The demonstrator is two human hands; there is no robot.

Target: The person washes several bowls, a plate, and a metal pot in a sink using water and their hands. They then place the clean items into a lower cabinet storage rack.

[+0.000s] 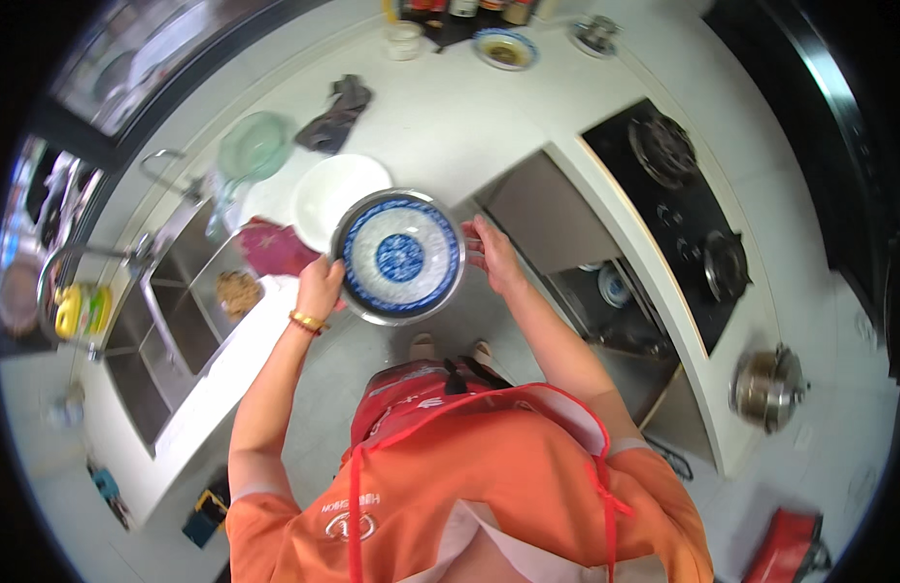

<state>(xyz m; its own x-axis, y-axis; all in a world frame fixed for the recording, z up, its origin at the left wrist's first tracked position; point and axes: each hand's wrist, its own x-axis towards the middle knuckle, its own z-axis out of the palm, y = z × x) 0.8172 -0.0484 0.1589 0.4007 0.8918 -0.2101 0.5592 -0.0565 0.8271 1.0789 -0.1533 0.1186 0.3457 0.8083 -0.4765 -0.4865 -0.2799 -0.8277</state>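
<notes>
My left hand (320,288) grips the left rim of a round metal basin (404,319), thumb on top. Inside the basin lies a blue-and-white patterned dish (435,251), facing up. At the basin's right rim is my right hand (497,255), fingers parted and their tips by the edge. Whether those fingers hold the rim cannot be seen. The basin is in the air in front of the counter. Beyond it, partly covered by it, a white bowl (333,193) stands on the counter. A dark red cloth (275,248) lies close to my left hand.
An open drawer (624,317) with dishes juts out beneath the black gas hob (683,218). Left are the steel sink (165,321), a green-tinted glass bowl (257,146) and a grey cloth (337,116). A steel pot (767,390) stands right; a dish of liquid (505,51) sits behind.
</notes>
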